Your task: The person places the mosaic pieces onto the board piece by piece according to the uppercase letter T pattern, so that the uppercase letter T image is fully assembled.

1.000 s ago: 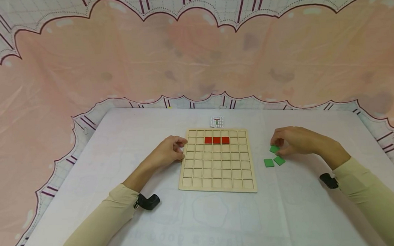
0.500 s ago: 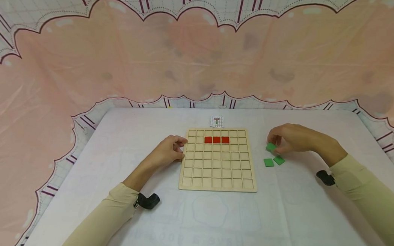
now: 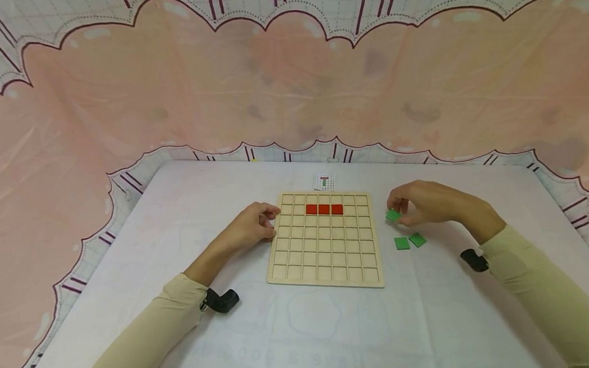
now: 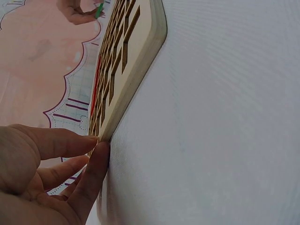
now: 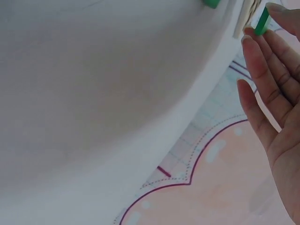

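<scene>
- Right hand pinches green tile just right of the grid board, off the worktop; a light grip could drop it.
- Left hand, fingers curled, presses the board's left edge; if that lets go, the board could shift.

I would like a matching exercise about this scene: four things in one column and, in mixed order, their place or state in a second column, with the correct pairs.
Things
1. red tiles
2. green tile in the right hand
3. two green tiles
4. left hand

Places or states
A. lying on the table, right of the board
B. touching the board's left edge
C. in a row inside the board's second row
D. pinched in fingers, above the table

Pairs: 1-C, 2-D, 3-A, 4-B
</scene>
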`<action>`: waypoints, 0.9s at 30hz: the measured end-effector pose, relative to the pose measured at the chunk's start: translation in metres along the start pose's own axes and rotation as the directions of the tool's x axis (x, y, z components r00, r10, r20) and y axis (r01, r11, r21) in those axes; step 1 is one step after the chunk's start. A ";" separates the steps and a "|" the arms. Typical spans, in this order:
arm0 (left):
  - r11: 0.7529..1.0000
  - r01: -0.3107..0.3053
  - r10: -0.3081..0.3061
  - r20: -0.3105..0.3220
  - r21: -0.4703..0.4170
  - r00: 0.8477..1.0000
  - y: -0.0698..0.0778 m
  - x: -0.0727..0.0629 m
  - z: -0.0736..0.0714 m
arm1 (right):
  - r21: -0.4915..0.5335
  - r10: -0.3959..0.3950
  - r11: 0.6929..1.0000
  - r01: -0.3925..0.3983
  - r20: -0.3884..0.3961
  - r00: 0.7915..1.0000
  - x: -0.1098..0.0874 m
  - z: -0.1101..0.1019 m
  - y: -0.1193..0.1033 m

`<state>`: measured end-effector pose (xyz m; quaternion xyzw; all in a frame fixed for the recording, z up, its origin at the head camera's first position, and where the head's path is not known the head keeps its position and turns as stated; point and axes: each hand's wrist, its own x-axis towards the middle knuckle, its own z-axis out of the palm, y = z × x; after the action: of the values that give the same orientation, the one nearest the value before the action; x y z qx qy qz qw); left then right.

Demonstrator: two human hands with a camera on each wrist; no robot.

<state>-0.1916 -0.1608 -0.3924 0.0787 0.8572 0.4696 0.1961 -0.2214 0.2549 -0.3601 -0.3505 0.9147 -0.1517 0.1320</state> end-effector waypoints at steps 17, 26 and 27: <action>1.000 -0.017 0.017 0.001 -0.001 1.000 -0.001 0.001 0.000 | 0.025 -0.041 0.999 0.041 0.011 0.999 0.025 -0.001 -0.021; 1.000 -0.022 0.022 0.005 -0.001 1.000 -0.001 0.001 -0.001 | 0.030 -0.046 0.999 0.045 0.018 0.999 0.035 0.000 -0.029; 1.000 -0.022 0.022 0.004 0.000 1.000 -0.001 0.001 -0.001 | 0.028 -0.048 0.999 0.047 0.023 0.999 0.037 0.000 -0.029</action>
<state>-0.1928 -0.1617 -0.3933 0.0892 0.8559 0.4716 0.1927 -0.2303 0.2090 -0.3539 -0.3719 0.9025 -0.1630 0.1437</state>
